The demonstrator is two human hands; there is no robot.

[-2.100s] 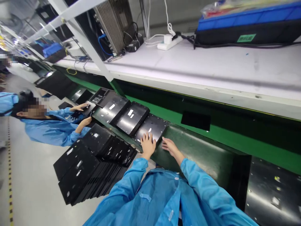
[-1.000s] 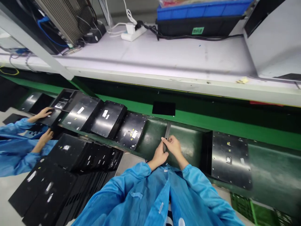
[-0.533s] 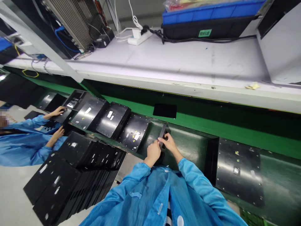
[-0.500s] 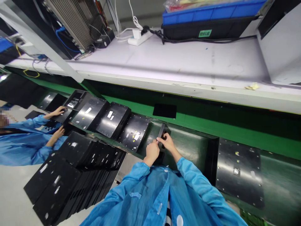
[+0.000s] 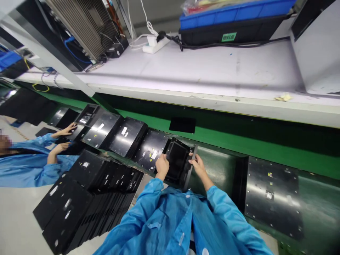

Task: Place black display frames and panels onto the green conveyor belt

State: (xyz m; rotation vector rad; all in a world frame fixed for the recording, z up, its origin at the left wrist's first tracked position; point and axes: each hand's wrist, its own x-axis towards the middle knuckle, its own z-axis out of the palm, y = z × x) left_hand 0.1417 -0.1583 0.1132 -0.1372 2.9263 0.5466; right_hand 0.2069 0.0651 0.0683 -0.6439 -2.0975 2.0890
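Note:
A black flat case [image 5: 177, 159] with a raised rim and a dark, recessed face sits tilted on the green conveyor, right in front of my body. My left hand [image 5: 162, 165] is closed on its left edge, thumb up and fingers partly hidden. On the opposite side my right hand [image 5: 198, 165] pinches the raised right wall between thumb and fingers. Just left of it, close by, lies a black panel [image 5: 150, 147] with screws along its border and small white and yellow labels.
More black panels [image 5: 127, 136] line the green conveyor [image 5: 216, 168] leftward, and another panel [image 5: 271, 194] lies at right. Stacked panels [image 5: 66, 202] stand at lower left. A co-worker's hands [image 5: 57, 148] work at far left. The white shelf [image 5: 207, 71] runs above, bearing a blue bin [image 5: 236, 17].
The case has turned from edge-on so that its recessed face shows. My hands have moved apart, left hand to the left edge, right hand to the right wall.

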